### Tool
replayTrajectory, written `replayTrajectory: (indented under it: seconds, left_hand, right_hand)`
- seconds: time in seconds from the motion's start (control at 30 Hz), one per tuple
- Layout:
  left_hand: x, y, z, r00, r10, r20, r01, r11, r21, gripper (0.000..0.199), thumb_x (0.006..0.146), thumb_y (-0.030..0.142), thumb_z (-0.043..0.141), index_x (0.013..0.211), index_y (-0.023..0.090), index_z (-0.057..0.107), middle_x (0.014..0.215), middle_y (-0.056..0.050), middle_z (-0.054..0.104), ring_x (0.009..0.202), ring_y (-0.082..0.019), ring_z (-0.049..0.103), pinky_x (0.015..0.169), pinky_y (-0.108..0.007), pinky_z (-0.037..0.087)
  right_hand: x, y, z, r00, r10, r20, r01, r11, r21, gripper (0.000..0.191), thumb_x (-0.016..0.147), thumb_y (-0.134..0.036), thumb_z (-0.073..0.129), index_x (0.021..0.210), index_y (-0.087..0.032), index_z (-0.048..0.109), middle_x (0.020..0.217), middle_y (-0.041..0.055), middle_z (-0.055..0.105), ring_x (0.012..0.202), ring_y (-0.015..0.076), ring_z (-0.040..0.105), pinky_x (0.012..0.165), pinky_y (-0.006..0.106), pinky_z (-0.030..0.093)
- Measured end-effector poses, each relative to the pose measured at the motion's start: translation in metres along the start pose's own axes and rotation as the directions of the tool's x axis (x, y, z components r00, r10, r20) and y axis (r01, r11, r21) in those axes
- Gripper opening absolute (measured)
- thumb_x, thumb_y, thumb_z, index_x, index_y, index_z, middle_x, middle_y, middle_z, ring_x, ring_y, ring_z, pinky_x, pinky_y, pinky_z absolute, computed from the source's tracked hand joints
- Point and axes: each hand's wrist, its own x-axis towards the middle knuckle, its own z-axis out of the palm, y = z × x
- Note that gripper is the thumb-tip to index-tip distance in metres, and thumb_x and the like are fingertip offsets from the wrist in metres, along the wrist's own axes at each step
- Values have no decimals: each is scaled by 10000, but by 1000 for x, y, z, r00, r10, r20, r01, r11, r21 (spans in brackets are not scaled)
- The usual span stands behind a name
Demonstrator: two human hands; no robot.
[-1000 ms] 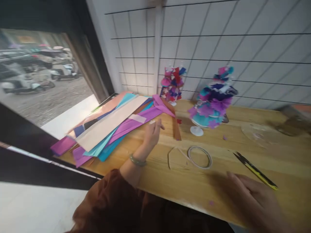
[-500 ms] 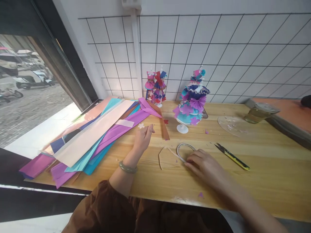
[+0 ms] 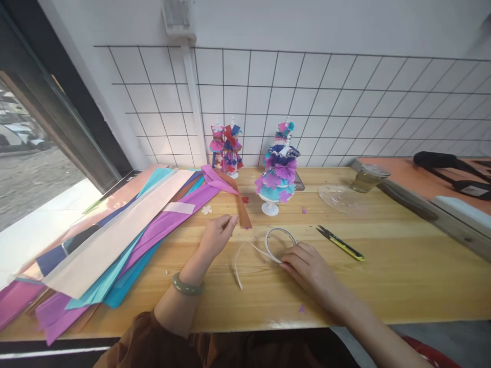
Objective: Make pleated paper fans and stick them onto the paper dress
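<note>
A white ring of tape lies on the wooden table, its right side under the fingers of my right hand, which are closed on it. From the ring a thin pale strip curls out to the left. My left hand hovers over the table left of the ring, fingers pressed together; whether anything small is between them is hidden. Beyond the hands stands a paper-covered figure in purple, blue and pink on a white base. Black and yellow snips lie right of my right hand.
Long crepe paper strips in peach, teal and purple cover the left of the table. Two smaller decorated figures stand by the tiled wall. At the right are a clear plastic disc, a cup and an orange surface holding a black strap.
The view has turned to the right, showing more of the orange surface. The pale strip has shifted into a wider curve. Both hands keep nearly the same poses.
</note>
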Motion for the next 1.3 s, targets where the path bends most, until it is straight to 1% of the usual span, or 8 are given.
replayTrajectory:
  seconds: [0.13,0.47,0.67,0.8,0.9,1.0,1.13,1.3]
  left_hand:
    - [1,2,2,998,23,60,-21,999,-24,407,845,445,366,599,153,506,577,12,507,564,-99,452,544,-215,309]
    - [-1,-1,4,994,35,100,-39,999,36,367,832,416,391,596,154,493,557,17,478,559,-100,430,542,-216,289]
    - [-1,-2,6,995,21,95,-26,998,53,395,835,438,367,612,155,529,548,13,484,538,-99,406,522,-216,269]
    - [-2,0,5,994,44,99,-50,997,62,403,840,432,351,607,153,525,533,16,467,523,-95,389,513,-219,259]
    - [-2,0,4,994,67,85,-73,995,75,401,838,429,354,587,154,503,517,25,432,513,-92,371,509,-222,251]
    - [-2,-2,3,997,51,60,-55,996,77,393,834,428,362,587,155,500,519,27,429,509,-92,371,506,-223,250]
    - [-1,-7,1,999,32,31,-34,998,51,391,833,427,363,582,156,491,522,23,438,517,-95,388,511,-222,258]
    - [0,-10,-1,1000,30,8,-31,999,39,382,833,416,367,581,154,488,525,21,434,518,-93,378,509,-218,254]
  right_hand:
    - [-2,0,-3,1000,13,-21,-13,1000,-12,168,869,-216,453,791,-157,589,765,58,612,746,164,538,687,312,426]
    - [-10,26,2,990,111,84,-108,994,-34,239,883,-234,410,778,-174,616,774,62,627,758,177,579,702,313,452]
    - [1,34,-26,986,136,93,-143,987,75,298,894,-306,357,924,-207,637,803,68,668,722,176,608,661,292,460]
    - [40,49,-74,964,251,-85,-246,967,61,303,871,-373,387,920,-203,632,822,58,674,672,161,603,580,257,440]
    - [85,58,-114,934,268,-235,-297,950,-96,312,851,-408,402,858,-202,637,675,37,645,578,151,556,539,257,386]
    - [134,67,-138,913,267,-310,-339,918,-208,335,853,-414,384,850,-196,638,654,41,621,577,148,532,563,263,358]
    - [186,80,-140,918,318,-237,-374,893,-252,396,801,-509,425,866,-182,638,679,44,622,587,150,523,531,258,315]
    - [216,91,-127,915,376,-143,-402,834,-378,470,772,-566,420,583,-168,584,556,41,555,539,139,481,478,260,263]
